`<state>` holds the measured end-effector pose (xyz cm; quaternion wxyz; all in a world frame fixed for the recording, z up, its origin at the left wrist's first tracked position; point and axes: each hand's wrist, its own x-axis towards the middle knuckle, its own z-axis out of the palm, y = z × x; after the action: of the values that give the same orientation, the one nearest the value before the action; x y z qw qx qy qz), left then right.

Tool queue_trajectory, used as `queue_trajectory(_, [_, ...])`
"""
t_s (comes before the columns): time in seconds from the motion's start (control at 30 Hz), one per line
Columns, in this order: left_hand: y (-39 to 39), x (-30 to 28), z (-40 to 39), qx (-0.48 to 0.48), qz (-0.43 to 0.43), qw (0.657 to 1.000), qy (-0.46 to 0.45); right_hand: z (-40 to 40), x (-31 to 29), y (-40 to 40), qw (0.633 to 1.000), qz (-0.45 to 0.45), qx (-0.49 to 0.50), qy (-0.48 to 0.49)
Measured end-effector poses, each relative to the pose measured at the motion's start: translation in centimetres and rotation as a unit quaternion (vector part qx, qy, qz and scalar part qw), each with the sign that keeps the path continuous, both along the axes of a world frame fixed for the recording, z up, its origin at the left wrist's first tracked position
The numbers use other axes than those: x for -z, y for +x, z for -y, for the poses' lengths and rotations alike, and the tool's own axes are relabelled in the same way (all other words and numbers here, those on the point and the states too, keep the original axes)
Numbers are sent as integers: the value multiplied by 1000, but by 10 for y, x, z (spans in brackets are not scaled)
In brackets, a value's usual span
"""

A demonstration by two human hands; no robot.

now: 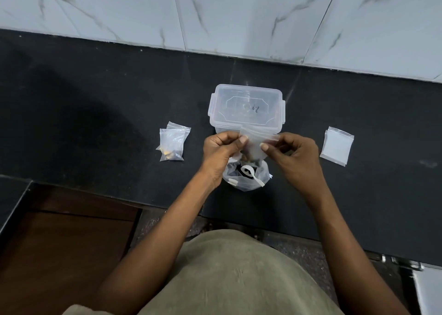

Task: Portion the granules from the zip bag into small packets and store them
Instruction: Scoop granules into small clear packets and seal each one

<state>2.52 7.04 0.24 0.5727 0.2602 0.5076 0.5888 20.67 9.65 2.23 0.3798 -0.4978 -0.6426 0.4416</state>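
My left hand [221, 155] and my right hand [295, 158] pinch the top strip of a small clear packet [254, 144], one at each end, and hold it above the zip bag. Dark granules show at the packet's bottom. The zip bag [246, 174] stands open on the black counter below my hands, with dark granules and a white plastic spoon [251, 174] inside. A clear plastic box [247, 110] with its lid on stands just behind my hands. Filled packets [172, 144] lie in a small pile to the left.
A stack of empty flat packets [336, 146] lies on the counter [95, 113] to the right. A marble-tiled wall [215, 15] rises behind the counter. The counter's front edge runs just in front of my body, with a brown wooden surface [64, 247] lower left.
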Motion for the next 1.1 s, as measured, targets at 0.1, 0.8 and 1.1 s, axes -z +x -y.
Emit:
queue_trajectory(0.1, [-2, 4, 1, 11, -12, 1000, 4, 1, -5, -2, 1000, 11, -11, 15])
queue_trajectory(0.8, [1, 0, 1, 15, -125, 992, -1, 2, 2, -14, 991, 100, -11, 88])
queue_trajectory(1.1, [-2, -1, -3, 8, -152, 988, -15, 2, 3, -18, 988, 120, -27, 95])
